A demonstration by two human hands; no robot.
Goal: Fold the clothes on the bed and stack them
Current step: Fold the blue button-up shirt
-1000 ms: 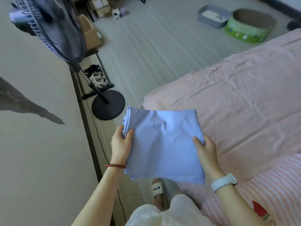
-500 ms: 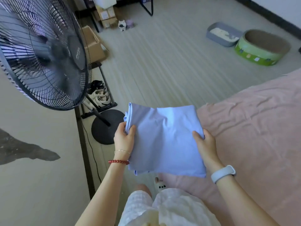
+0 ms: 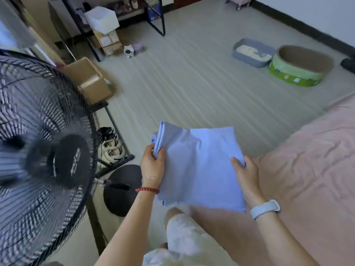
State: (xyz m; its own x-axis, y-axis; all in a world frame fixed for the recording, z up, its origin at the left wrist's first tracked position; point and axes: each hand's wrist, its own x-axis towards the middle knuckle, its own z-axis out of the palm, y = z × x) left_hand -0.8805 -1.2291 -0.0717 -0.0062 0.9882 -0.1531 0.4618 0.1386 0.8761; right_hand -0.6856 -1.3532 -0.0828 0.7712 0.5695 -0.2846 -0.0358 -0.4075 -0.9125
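Above the floor beside the pink bed [image 3: 311, 169], I hold the folded blue garment [image 3: 199, 166] flat in the air: my left hand [image 3: 152, 166] pinches its layered left edge, my right hand [image 3: 246, 175] grips its right edge, near a standing fan [image 3: 44, 154].

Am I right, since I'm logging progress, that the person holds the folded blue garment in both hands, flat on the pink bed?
Not quite. The head view shows the folded blue garment held in the air by the left hand and right hand, beside the pink bed, not lying flat on it. Both hands do grip it at its sides.
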